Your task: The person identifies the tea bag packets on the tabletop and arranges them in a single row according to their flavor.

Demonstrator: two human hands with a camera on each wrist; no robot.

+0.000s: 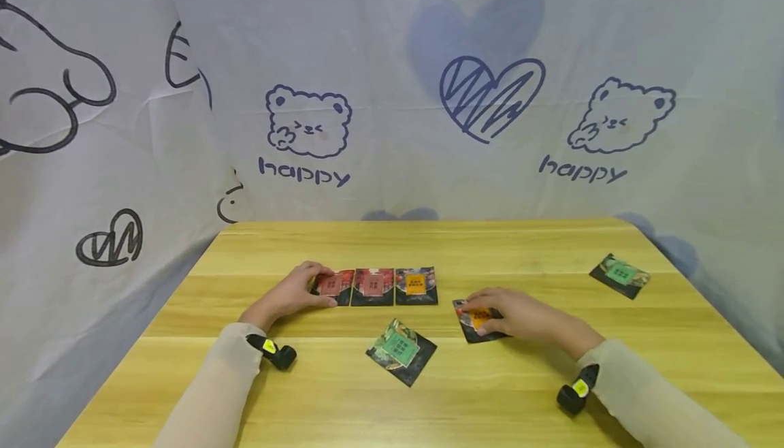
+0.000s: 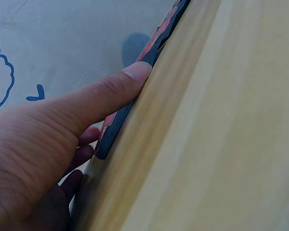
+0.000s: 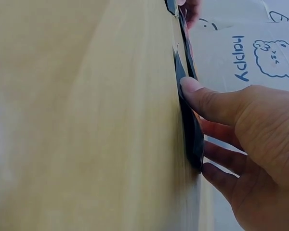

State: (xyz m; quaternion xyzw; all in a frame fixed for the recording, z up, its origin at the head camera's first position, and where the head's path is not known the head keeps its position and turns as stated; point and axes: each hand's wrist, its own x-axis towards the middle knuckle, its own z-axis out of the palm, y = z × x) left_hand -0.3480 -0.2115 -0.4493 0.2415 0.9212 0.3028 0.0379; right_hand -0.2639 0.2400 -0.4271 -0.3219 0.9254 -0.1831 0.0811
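Flat square packets with dark backs and coloured labels lie on the wooden table. In the head view my left hand (image 1: 300, 289) rests at the left end of a row, its straight thumb on the near edge of a red-labelled packet (image 1: 333, 285). Beside it lie a second red-labelled packet (image 1: 372, 286) and an orange-labelled packet (image 1: 416, 285). To the right of the row, my right hand (image 1: 511, 313) holds another orange-labelled packet (image 1: 471, 329) between thumb and fingers. The right wrist view has this packet (image 3: 192, 132) edge-on, partly covered by the thumb.
A green-labelled packet (image 1: 401, 351) lies turned at an angle nearer me, between the hands. Another green-labelled packet (image 1: 620, 274) is at the far right of the table (image 1: 318, 393). A white printed cloth (image 1: 392, 114) hangs behind the table's far edge.
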